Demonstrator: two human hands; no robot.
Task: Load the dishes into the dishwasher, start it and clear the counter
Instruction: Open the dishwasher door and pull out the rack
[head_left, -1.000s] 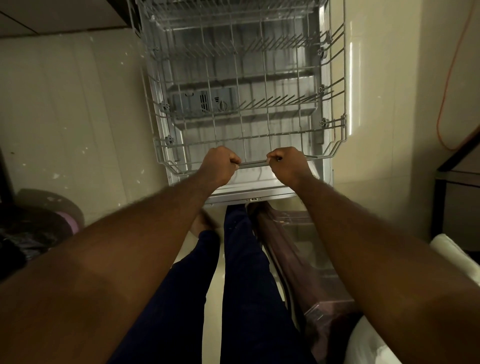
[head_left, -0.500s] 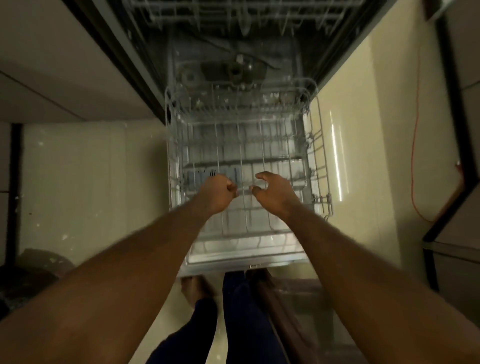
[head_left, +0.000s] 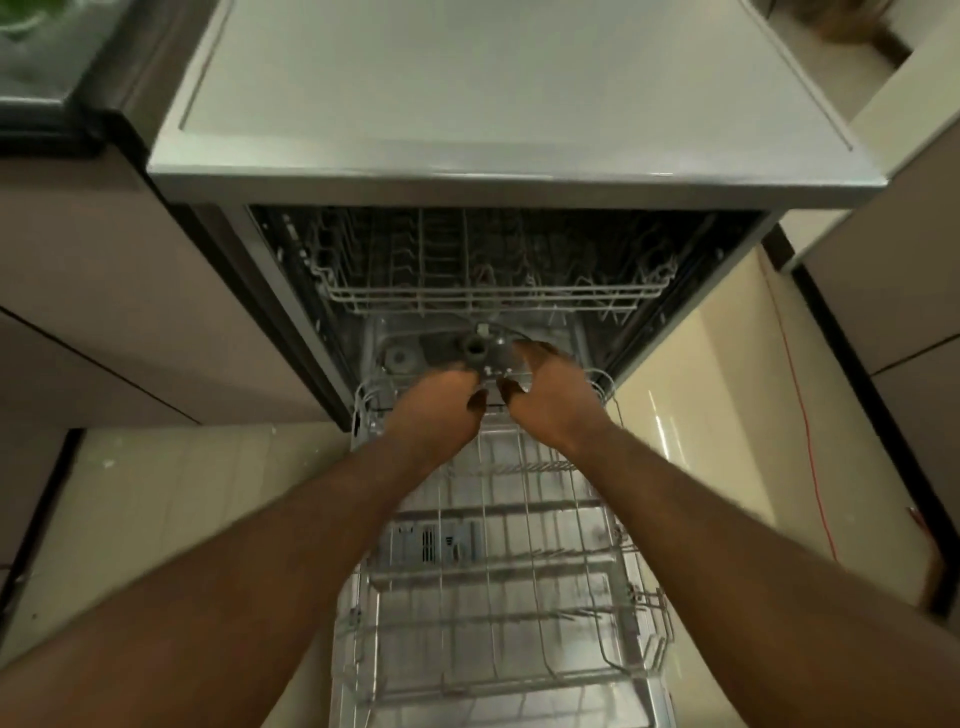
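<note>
Since the earlier frames both hands have let go of the front bar of the grey wire lower rack (head_left: 519, 597) and risen, and the view has lifted with them. The rack lies pulled fully out of the steel-fronted dishwasher with the flat pale top (head_left: 493, 104), resting over its lowered door, with nothing loaded in it.

The left hand (head_left: 436, 413) and right hand (head_left: 553, 402) hover close together in front of the dishwasher's opening, over the rack's inner end. The right hand's fingers (head_left: 540, 353) are spread and relaxed, holding nothing. The left hand's fingers (head_left: 475, 402) are curled under; blur hides whether they grip a wire. The white wire upper rack (head_left: 493, 299) sits pushed inside the dishwasher.

This looks like the end of the opening step. No dishes are in view, so the next move likely calls for turning away from the dishwasher to fetch them from the counter.
</note>
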